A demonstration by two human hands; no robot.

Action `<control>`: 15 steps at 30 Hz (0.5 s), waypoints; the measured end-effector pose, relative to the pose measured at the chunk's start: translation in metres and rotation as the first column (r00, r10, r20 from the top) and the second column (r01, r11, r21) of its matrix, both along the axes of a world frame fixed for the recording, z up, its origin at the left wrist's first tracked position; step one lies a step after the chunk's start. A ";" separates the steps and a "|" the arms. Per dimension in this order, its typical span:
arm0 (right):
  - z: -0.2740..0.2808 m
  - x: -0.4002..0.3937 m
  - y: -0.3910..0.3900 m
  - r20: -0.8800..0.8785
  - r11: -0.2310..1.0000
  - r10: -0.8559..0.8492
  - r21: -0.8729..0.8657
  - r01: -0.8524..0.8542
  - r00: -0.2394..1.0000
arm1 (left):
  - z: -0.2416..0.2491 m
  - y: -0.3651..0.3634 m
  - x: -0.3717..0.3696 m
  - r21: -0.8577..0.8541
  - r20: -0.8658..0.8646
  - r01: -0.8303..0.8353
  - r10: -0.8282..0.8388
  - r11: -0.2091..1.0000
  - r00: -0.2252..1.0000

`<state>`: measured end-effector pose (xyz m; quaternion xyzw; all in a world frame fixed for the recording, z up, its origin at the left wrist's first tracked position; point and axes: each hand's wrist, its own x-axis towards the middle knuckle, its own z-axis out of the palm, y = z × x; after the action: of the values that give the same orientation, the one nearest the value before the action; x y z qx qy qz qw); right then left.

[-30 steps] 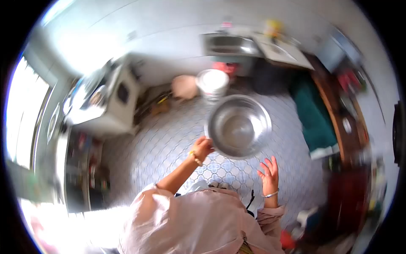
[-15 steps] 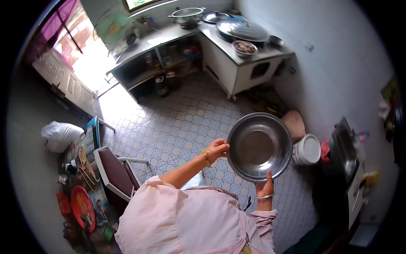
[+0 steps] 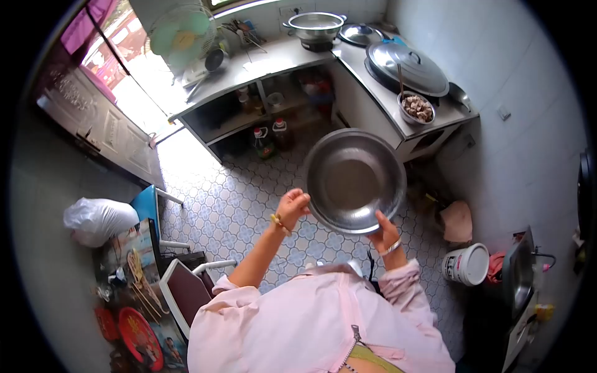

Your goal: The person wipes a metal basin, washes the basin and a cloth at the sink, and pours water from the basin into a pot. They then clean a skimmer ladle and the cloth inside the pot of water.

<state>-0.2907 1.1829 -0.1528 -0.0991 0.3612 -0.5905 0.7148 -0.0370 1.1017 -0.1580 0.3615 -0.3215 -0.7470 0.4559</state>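
I hold a large empty steel bowl [image 3: 354, 179] in front of my chest, above the tiled floor. My left hand [image 3: 293, 206] grips its left rim and my right hand [image 3: 383, 234] grips its lower right rim. Both wrists carry bracelets, and I wear a pink jacket. Beyond the bowl stands a counter [image 3: 429, 127] with a big lidded wok [image 3: 407, 67] and a small bowl of food [image 3: 416, 108].
A pot [image 3: 315, 26] sits on the back counter near a fan [image 3: 182, 34]. Bottles [image 3: 263, 140] stand under the shelf. A white bucket [image 3: 466, 263] and a sink [image 3: 518, 280] are at right. A chair [image 3: 186, 287] and a white bag [image 3: 98, 219] are at left.
The view has swung round from the sink side of the kitchen to the stove counter. My right hand, free a second ago, has taken hold of the bowl's rim.
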 end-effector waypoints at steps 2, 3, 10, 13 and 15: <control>-0.003 0.009 -0.046 -0.001 0.998 0.039 0.055 -0.039 0.999 | -0.010 -0.038 0.011 -0.028 -0.011 -0.015 0.015 0.999 1.000; -0.011 0.008 -0.067 -0.004 0.993 0.060 0.100 -0.059 0.998 | -0.013 -0.057 0.014 -0.041 -0.024 -0.017 0.016 0.999 1.000; -0.024 0.004 -0.239 -0.066 0.964 0.152 0.232 -0.133 0.986 | -0.029 -0.205 0.007 0.116 0.047 -0.069 0.064 0.991 0.997; -0.025 -0.004 -0.317 -0.004 0.933 0.160 0.328 -0.150 0.987 | -0.041 -0.277 0.013 0.169 0.007 -0.098 0.099 0.981 0.995; -0.028 -0.006 -0.370 0.045 0.910 0.171 0.377 -0.175 0.984 | -0.040 -0.318 0.019 0.241 0.062 -0.241 0.233 0.940 0.971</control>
<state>-0.2968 0.8133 -0.1804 0.0127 0.4543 -0.4444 0.7720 -0.0177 0.7832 -0.1984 0.4635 -0.1879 -0.7149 0.4886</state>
